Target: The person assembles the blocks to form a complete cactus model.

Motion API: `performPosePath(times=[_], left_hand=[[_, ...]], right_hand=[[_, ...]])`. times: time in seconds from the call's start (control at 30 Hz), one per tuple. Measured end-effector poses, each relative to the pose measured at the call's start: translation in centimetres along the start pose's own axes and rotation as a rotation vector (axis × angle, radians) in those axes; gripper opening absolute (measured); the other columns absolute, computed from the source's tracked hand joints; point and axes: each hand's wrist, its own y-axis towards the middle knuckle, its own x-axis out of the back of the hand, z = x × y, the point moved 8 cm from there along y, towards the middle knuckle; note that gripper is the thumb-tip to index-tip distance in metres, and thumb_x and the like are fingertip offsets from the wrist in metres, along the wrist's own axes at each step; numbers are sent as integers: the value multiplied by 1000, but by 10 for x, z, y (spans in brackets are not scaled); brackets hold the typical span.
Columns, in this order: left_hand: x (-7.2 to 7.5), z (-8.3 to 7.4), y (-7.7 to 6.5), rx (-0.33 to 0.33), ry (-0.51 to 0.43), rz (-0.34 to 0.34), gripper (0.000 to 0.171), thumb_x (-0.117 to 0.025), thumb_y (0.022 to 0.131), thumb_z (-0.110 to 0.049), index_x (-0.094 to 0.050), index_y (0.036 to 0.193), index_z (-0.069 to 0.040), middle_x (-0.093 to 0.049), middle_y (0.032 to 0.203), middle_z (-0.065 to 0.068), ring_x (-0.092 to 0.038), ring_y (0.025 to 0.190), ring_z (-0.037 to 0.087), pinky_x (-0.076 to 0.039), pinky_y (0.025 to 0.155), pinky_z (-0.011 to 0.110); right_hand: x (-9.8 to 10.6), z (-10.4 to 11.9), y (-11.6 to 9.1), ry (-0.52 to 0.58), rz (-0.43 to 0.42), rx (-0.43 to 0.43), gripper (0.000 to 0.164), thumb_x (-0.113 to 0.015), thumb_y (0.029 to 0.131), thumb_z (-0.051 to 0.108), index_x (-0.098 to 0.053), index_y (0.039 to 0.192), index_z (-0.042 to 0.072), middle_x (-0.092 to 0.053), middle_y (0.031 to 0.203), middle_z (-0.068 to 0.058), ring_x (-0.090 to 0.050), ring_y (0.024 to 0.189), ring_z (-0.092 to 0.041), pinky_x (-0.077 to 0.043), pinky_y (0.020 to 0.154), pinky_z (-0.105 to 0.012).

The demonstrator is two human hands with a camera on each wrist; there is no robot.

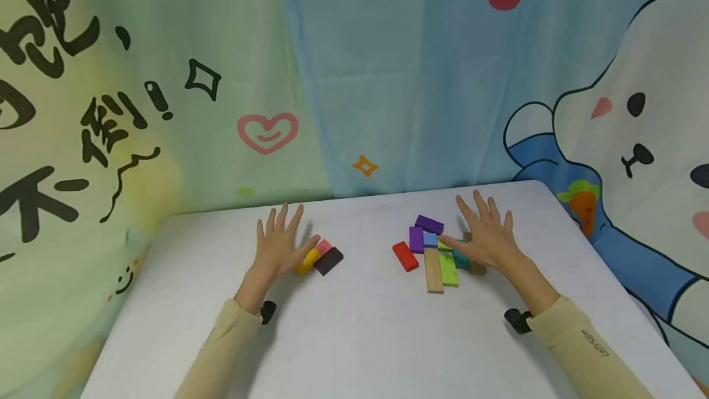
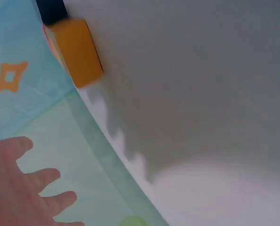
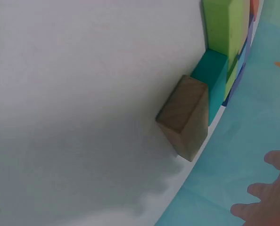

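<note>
My left hand [image 1: 277, 247] is spread over the table beside a small group of blocks: a yellow block [image 1: 308, 261], a pink block [image 1: 324, 246] and a dark block [image 1: 329, 261]. Its thumb covers part of the yellow one. On the right, my other hand [image 1: 487, 240] spreads its fingers above a larger cluster, hiding part of a teal block [image 1: 461, 260] and a brown wooden block [image 3: 183, 113]. Left of that hand lie a red block [image 1: 405, 256], purple blocks [image 1: 416, 239], a blue block [image 1: 430, 239], a long tan block [image 1: 434, 271] and green blocks [image 1: 449, 270]. Neither hand holds anything.
The blocks rest on a white table [image 1: 354, 337]. A printed curtain [image 1: 382, 79] hangs right behind its far edge. Dark wrist straps [image 1: 517, 321] sit at the sleeve cuffs. White tabletop separates the two block groups.
</note>
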Motion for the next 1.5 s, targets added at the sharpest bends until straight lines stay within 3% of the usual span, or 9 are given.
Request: performPosePath(times=[0.23,0.4,0.53,0.77,1.03,1.27,1.5], left_hand=[[-7,-23,-13,-76,-21,14,78,-50,94,-58,-28,157,-17,-23,160,20,-19,145,45,-15,112,63],[-15,-38,-22,-133,-34,45,68,-58,95,-50,-41,151,-14,-39,151,21,-40,134,46,-35,103,61],[-19,-44,-26,-134,-9,67,59,-65,93,-43,-53,143,-15,-51,142,19,-52,122,42,-45,93,58],[-20,-49,-31,-154,-34,81,50,-69,92,-36,-59,136,-14,-53,139,17,-55,119,40,-50,86,56],[-19,-49,-36,-343,-104,125,45,-71,92,-23,-62,134,-12,-52,143,15,-52,125,37,-48,91,55],[-22,-45,-44,-446,-100,185,46,-68,94,-17,-58,139,-11,-42,151,16,-44,133,38,-47,91,58],[-21,-45,-42,-458,-109,175,45,-66,93,-8,-60,137,-11,-44,150,16,-48,130,38,-48,91,55]], right_hand=[[-3,0,-1,3,12,1,104,-60,82,69,-21,156,6,-4,160,-30,-2,142,-57,2,102,-78],[-5,0,-4,-3,16,1,103,-60,83,68,-24,155,4,-6,159,-31,-5,141,-58,-3,103,-78],[-7,0,-7,-6,27,10,99,-60,86,64,-26,154,1,-8,158,-32,-9,140,-59,-10,103,-77],[-6,-4,-15,23,34,37,85,-65,90,44,-31,150,-6,-14,155,-36,-18,137,-59,-23,100,-76],[-4,-16,-29,123,111,9,78,-66,91,39,-37,144,-11,-25,147,-40,-29,132,-59,-31,97,-73],[-10,-24,-32,220,235,68,97,-86,74,35,-36,145,-10,-27,148,-38,-26,135,-56,-28,104,-68],[-14,-30,-26,244,317,40,109,-92,66,30,-31,148,-7,-32,148,-34,-29,135,-52,-29,105,-65]])
